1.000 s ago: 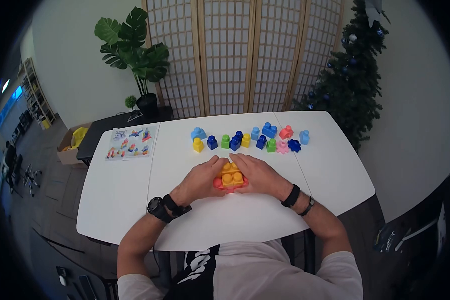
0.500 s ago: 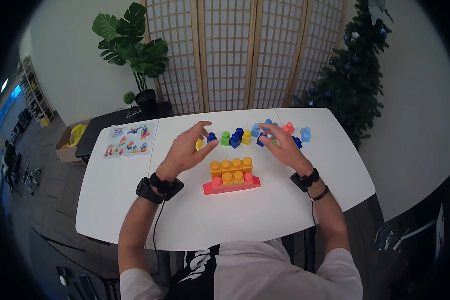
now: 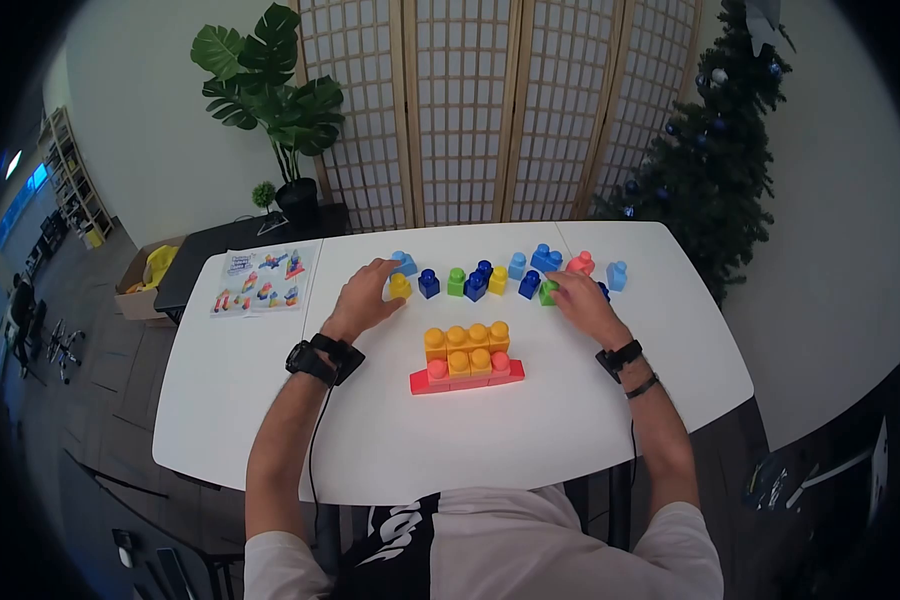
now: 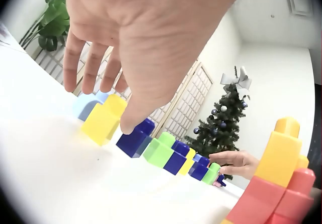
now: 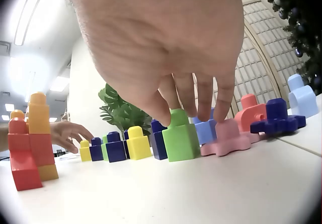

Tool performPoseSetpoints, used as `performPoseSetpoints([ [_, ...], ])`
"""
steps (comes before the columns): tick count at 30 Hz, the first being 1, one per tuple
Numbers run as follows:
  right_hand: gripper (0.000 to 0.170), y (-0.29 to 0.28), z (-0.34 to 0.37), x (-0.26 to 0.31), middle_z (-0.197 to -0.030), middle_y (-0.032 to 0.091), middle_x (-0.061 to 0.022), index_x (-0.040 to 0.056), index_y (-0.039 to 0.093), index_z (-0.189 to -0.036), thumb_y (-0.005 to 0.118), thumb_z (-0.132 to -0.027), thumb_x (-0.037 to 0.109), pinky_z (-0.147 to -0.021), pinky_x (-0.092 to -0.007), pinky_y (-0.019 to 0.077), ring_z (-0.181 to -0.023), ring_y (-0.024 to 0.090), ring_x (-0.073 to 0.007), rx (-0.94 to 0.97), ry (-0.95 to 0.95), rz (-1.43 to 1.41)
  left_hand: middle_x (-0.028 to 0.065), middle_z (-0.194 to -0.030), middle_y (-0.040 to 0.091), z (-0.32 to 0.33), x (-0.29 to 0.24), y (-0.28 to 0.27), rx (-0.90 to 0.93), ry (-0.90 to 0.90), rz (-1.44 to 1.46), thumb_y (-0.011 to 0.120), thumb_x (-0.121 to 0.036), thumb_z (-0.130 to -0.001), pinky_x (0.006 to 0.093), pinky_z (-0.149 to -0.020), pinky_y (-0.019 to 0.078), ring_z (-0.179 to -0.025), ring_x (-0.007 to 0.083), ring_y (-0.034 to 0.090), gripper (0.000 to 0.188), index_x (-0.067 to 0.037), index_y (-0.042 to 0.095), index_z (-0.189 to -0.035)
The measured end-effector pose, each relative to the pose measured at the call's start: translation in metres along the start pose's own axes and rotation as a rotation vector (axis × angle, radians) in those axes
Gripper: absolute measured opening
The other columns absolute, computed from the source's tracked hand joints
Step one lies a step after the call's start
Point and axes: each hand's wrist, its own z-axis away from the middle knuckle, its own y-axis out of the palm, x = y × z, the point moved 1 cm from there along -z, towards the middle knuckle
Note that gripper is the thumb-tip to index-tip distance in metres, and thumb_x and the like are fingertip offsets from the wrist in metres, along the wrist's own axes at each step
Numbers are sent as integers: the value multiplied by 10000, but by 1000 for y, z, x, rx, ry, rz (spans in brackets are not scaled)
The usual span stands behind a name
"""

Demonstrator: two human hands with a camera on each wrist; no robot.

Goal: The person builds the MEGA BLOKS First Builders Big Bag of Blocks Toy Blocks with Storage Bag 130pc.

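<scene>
A stacked block build (image 3: 467, 358), red below and orange-yellow on top, stands on the white table in the middle of the head view. My left hand (image 3: 366, 302) is at a yellow block (image 4: 104, 120), its fingers spread on the far side and its thumb on the near side, overlapping a dark blue block (image 4: 136, 139) in the left wrist view. Over a green block (image 5: 181, 141) hovers my right hand (image 3: 588, 305), thumb tip and fingertips right at the stud. Its other fingers hang loosely above a pink flower-shaped piece (image 5: 226, 139).
Several loose blocks form a row behind the build, including a green block (image 3: 456, 282), a light blue block (image 3: 617, 275) and a coral piece (image 3: 580, 263). A printed picture sheet (image 3: 260, 281) lies at the table's left. Cables hang from both wrists.
Both hands have let go of the build and moved apart, outward and away from the body, to the loose blocks. The build stays on the table.
</scene>
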Motion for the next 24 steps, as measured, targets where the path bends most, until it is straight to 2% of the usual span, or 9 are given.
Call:
performPoseSetpoints([
  [3, 382, 0, -2, 9, -1327, 734, -204, -20, 704, -1339, 707, -964, 58, -1084, -467, 526, -1227, 656, -396, -8, 14, 48, 139, -1248, 750, -1, 0, -1, 62, -11, -1, 885, -214, -870, 430, -988, 588, -1142, 322, 728, 524, -69, 704, -1340],
  [7, 356, 2, -18, 29, -1277, 741, -186, -16, 713, -1307, 718, -966, 84, -1073, -472, 521, -1212, 653, -375, -44, -82, 62, 147, -1180, 783, -6, -2, 2, 65, -52, 61, 891, -191, -854, 419, -942, 610, -1049, 325, 760, 458, -47, 746, -1264],
  [9, 352, 7, -27, 40, -1258, 743, -183, -10, 717, -1301, 725, -967, 100, -1080, -472, 514, -1220, 652, -362, -42, -116, 82, 176, -1138, 799, -7, -6, 2, 82, -119, 170, 866, -145, -871, 450, -964, 605, -1059, 379, 755, 382, -36, 757, -1220],
  [11, 379, 22, -37, 42, -1228, 746, -176, 12, 718, -1315, 753, -960, 142, -1156, -489, 468, -1233, 654, -341, -39, -187, 162, 174, -1138, 804, -7, -7, 5, 66, -68, 134, 861, -128, -863, 424, -939, 618, -1019, 355, 770, 379, -30, 765, -1217],
  [12, 379, 30, -42, 44, -1228, 746, -176, 12, 718, -1315, 753, -960, 142, -1156, -489, 468, -1233, 654, -341, -40, -192, 160, 173, -1138, 809, -6, -6, 6, 53, -18, 99, 856, -111, -855, 398, -915, 631, -979, 331, 786, 378, -23, 773, -1213],
  [14, 368, 44, -50, 48, -1196, 748, -174, 32, 721, -1282, 780, -944, 168, -1234, -523, 399, -1240, 654, -322, -120, -253, 261, 175, -1141, 809, -5, -13, 5, 75, -9, 110, 847, -101, -857, 396, -931, 631, -988, 331, 786, 371, -23, 777, -1213],
  [15, 368, 50, -53, 48, -1196, 748, -174, 32, 721, -1282, 780, -944, 168, -1234, -523, 399, -1240, 654, -322, -118, -263, 256, 178, -1145, 810, -3, -16, 4, 98, 5, 125, 839, -91, -858, 394, -947, 631, -997, 331, 786, 365, -23, 780, -1212],
  [17, 361, 56, -59, 52, -1116, 752, -160, 37, 696, -1256, 793, -935, 171, -1269, -555, 356, -1196, 675, -325, -38, -212, 302, 178, -1145, 810, 2, -23, 0, 132, -12, 140, 839, -91, -858, 395, -954, 631, -1000, 331, 787, 368, -22, 781, -1214],
  [24, 380, 39, -38, 67, -984, 739, -144, 61, 651, -1263, 803, -926, 152, -1253, -555, 387, -1075, 711, -355, 119, -158, 197, 182, -1162, 804, 39, -38, -23, 217, 4, 272, 835, -67, -879, 376, -935, 648, -992, 309, 790, 418, -26, 768, -1290],
])
